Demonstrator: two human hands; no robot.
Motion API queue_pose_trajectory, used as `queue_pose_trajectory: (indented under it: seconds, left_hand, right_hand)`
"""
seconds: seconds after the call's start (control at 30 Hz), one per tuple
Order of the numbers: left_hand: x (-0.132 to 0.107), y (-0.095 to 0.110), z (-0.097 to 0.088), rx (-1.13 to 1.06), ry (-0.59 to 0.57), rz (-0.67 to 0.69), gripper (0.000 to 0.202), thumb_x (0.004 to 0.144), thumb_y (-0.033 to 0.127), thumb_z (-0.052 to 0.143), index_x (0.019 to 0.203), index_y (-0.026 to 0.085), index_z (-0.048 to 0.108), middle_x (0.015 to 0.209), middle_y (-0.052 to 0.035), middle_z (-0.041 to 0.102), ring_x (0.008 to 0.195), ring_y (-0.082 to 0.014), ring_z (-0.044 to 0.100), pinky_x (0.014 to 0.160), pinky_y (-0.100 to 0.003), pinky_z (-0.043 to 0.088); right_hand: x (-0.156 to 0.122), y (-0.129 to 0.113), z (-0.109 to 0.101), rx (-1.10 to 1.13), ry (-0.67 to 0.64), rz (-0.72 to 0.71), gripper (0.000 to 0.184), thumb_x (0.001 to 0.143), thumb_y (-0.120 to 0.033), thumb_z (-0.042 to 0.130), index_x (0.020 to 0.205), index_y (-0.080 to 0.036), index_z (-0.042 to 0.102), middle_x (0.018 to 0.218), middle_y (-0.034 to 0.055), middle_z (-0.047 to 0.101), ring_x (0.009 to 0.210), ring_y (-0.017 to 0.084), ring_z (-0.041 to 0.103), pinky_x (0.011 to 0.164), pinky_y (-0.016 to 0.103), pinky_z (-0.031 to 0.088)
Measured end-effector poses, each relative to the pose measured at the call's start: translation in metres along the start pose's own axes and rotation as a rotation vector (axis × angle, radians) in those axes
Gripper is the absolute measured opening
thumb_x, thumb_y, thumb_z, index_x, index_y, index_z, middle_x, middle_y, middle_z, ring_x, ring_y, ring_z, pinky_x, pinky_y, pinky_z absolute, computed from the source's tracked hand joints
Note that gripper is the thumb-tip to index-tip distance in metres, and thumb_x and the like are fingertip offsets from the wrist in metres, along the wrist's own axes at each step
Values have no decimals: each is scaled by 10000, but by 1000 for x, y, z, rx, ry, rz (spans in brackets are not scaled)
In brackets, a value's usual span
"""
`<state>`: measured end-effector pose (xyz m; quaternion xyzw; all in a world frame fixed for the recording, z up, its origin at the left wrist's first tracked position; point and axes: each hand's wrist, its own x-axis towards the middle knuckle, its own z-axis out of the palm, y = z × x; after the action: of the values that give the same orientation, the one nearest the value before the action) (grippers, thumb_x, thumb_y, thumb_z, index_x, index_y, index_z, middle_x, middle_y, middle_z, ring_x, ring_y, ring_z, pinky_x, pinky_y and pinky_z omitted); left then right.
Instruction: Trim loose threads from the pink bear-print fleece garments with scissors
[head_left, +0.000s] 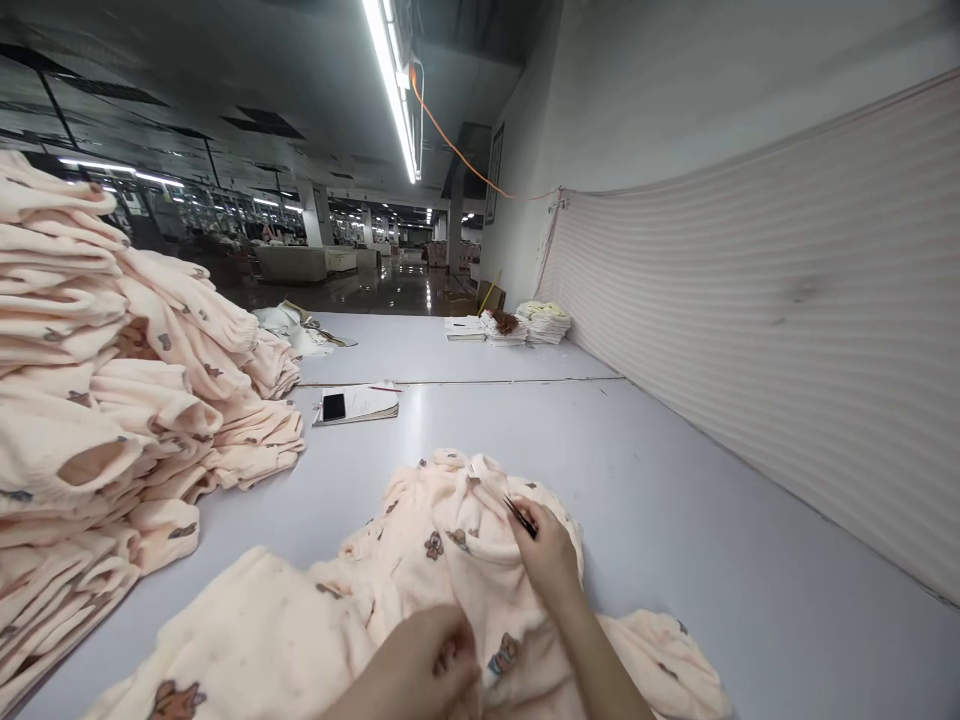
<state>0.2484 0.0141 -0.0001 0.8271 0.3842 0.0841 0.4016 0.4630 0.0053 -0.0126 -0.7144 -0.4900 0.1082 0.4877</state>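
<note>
A pale pink fleece garment (420, 600) with small brown bear prints lies spread and rumpled on the table in front of me. My right hand (551, 555) is closed around small dark thread snips (521, 517), their tips pointing up and left near the garment's neckline. Lower down, my left hand (431, 660) is over the front of the garment with its fingers curled together. It is slightly blurred, and whatever its fingertips may pinch is hidden.
Tall piles of matching pink garments (150, 400) stand at the left. Beyond lies a clipboard with papers (367, 402) and a dark phone (334, 406). Folded cloth stacks (544, 322) sit at the table's far end. A striped cloth sheet (750, 350) hangs along the right.
</note>
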Motion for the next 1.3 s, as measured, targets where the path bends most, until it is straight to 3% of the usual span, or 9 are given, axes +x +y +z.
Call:
queue_pose_trajectory:
  seconds: [0.1,0.2,0.4,0.6,0.77,0.9,1.0,1.1,1.3]
  left_hand:
    - [31,8,-40,104,338,97,243,863,314,404,1004,196,563,1022,-75,637,931,-222,592,808,-339,434]
    - [66,18,-51,151,355,219,458,834,384,495,1246,186,470,1274,-126,526,1156,-279,480,945,-404,375]
    - [69,27,17,348,208,504,197,750,196,604,938,258,613,953,-33,601,901,-236,500,825,-397,356]
    - [54,17,39,449,246,564,68,787,168,555,808,226,584,891,-34,597,879,-225,492,838,-414,333]
    - [53,32,3,185,252,463,198,736,161,528,905,239,595,1103,-71,572,1038,-262,498,905,-435,371]
    - [72,46,-33,-166,200,360,468,772,227,547,1234,294,524,1407,-49,442,1330,-299,280,1091,-474,176]
    - [85,52,-40,-551,-71,197,361,712,268,637,1071,231,638,1087,-56,651,1064,-299,524,941,-420,364]
    - [81,54,-31,-746,-186,124,217,744,366,612,835,171,645,764,-15,641,756,-214,578,722,-328,445]
    - [58,53,-16,-964,-244,47,370,740,464,626,925,145,648,784,-42,647,761,-199,584,734,-320,454]
  right_hand:
    - [-23,20,-6,44,-7,36,265,825,-397,544,898,-191,693,864,68,717,807,235,661,730,309,510]
    - [-59,37,-15,152,-32,96,348,821,-473,546,856,-162,698,762,68,712,757,243,668,664,285,522]
    - [-74,42,-46,347,275,376,396,759,-581,601,712,-191,647,666,19,662,746,227,623,684,263,471]
    - [-19,18,-36,449,163,383,245,689,-403,717,729,-205,579,692,-30,586,724,178,539,685,248,421]
    - [-10,2,-19,629,97,372,197,682,-298,694,724,-210,523,673,-53,501,650,132,491,623,222,416]
    - [-24,-13,-25,841,-32,391,235,712,-319,673,874,-225,533,739,-34,530,659,135,522,610,230,443]
    - [-30,-17,-34,993,-122,392,256,706,-303,698,883,-225,531,744,-42,502,662,119,496,615,214,433]
    - [-36,-17,-42,885,-153,293,197,770,-316,669,874,-215,536,810,-30,499,756,128,482,707,222,433]
    - [-48,-28,-49,475,-92,68,176,863,-376,557,843,-212,495,775,-28,476,756,137,480,711,216,418]
